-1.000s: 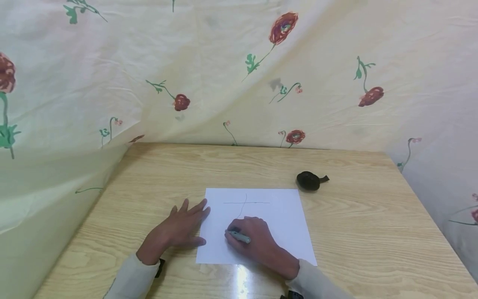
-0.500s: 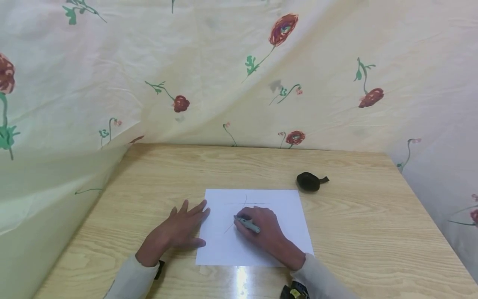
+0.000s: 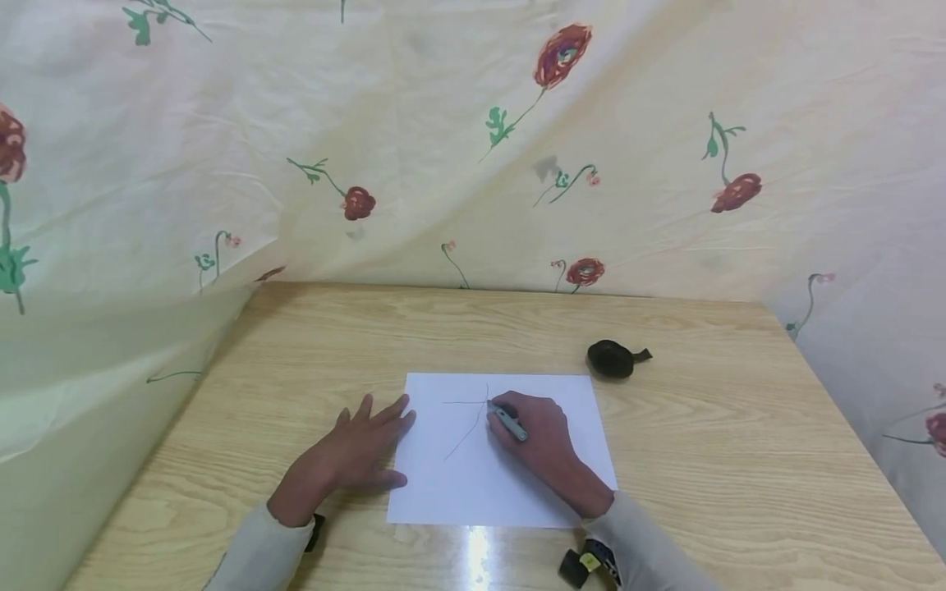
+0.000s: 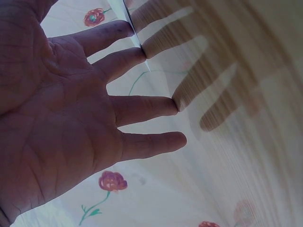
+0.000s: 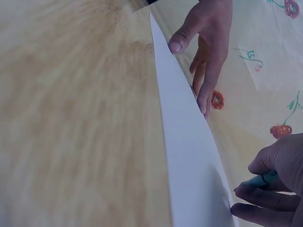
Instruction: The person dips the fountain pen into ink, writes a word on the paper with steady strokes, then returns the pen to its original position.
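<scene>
A white sheet of paper (image 3: 432,492) lies on the wooden table. Thin lines (image 3: 464,435) mark it: one runs across near the top, and a slightly curved one slants down to the lower left. My right hand (image 3: 539,435) pinches a grey-green pen (image 3: 510,423), its tip close to where the lines cross. Whether the tip touches paper cannot be told. In the right wrist view, thumb and fingers hold the pen (image 5: 262,179). Fingers spread, my left hand (image 3: 351,451) rests at the paper's left edge; its palm (image 4: 61,113) shows in the left wrist view.
Beyond the paper's upper right corner sits a rounded black object (image 3: 611,359) with a short tail. A flower-patterned cloth (image 3: 414,123) hangs behind the table (image 3: 739,410) and along its sides.
My right hand has moved up and to the right across the paper with the pen, baring the slanting line's lower part. The left hand stays in place.
</scene>
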Motion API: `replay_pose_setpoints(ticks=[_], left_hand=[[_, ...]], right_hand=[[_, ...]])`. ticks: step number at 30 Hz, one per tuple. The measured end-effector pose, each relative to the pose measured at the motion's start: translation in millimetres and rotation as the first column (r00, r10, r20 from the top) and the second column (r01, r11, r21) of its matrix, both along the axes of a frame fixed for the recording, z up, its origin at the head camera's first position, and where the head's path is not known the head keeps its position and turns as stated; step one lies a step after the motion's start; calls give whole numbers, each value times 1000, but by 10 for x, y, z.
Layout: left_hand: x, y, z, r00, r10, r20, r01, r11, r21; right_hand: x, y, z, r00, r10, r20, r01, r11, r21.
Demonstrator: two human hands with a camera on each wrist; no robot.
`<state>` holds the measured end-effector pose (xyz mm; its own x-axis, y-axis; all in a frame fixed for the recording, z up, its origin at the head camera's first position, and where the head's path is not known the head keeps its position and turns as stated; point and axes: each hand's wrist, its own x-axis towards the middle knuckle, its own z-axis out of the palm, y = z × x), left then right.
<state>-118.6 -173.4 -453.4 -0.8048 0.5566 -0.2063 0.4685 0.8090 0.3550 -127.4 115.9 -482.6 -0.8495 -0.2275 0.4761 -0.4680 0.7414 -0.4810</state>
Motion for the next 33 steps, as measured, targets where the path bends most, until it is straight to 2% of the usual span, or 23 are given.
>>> replay_pose_setpoints(ticks=[9, 19, 33], left_hand=[[17, 8, -28, 1000, 0, -3, 0, 1000, 2], [41, 2, -52, 1000, 6, 3, -6, 1000, 12], [21, 10, -85, 1000, 22, 6, -22, 1000, -3]], right_hand=[[14, -4, -17, 998, -16, 56, 15, 1000, 4], [3, -4, -53, 1000, -13, 23, 13, 999, 35], [10, -4, -57, 999, -8, 35, 7, 999, 43]])
